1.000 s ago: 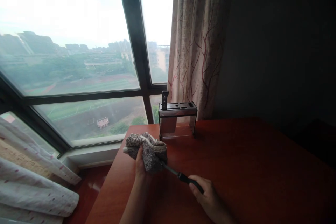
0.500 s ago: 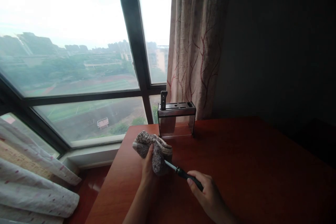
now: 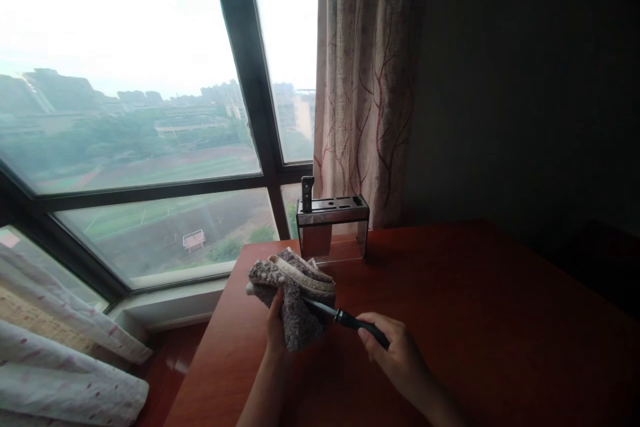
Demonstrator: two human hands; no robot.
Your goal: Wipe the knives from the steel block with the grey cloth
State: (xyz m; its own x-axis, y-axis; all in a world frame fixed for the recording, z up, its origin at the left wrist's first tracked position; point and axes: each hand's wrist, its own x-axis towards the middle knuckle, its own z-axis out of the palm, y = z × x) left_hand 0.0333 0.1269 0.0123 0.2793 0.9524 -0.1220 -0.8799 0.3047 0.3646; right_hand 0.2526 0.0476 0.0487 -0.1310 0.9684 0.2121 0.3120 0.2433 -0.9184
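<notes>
My left hand (image 3: pixel 276 327) is closed on a grey, fluffy cloth (image 3: pixel 300 320) with a pale edge band. The cloth is bunched around the metal rod of a sharpening steel (image 3: pixel 325 310). My right hand (image 3: pixel 393 343) grips the steel's black handle, which points down to the right. The far end of the rod is hidden in the cloth. Both hands are above the wooden table. Just beyond the cloth stands a knife block (image 3: pixel 333 210) with clear sides and a slotted metal top. One knife (image 3: pixel 307 193) sits in its left end, handle up.
The reddish-brown table (image 3: pixel 450 293) has its left edge beside my left forearm. Behind it hang a patterned curtain (image 3: pixel 365 93) and a large window (image 3: pixel 135 127). Another pale curtain (image 3: pixel 65 373) hangs at the lower left. The wall on the right is dark.
The cloth has shifted and unfolded somewhat, showing more of its pale band on top. Both hands keep their grips. The view has turned slightly.
</notes>
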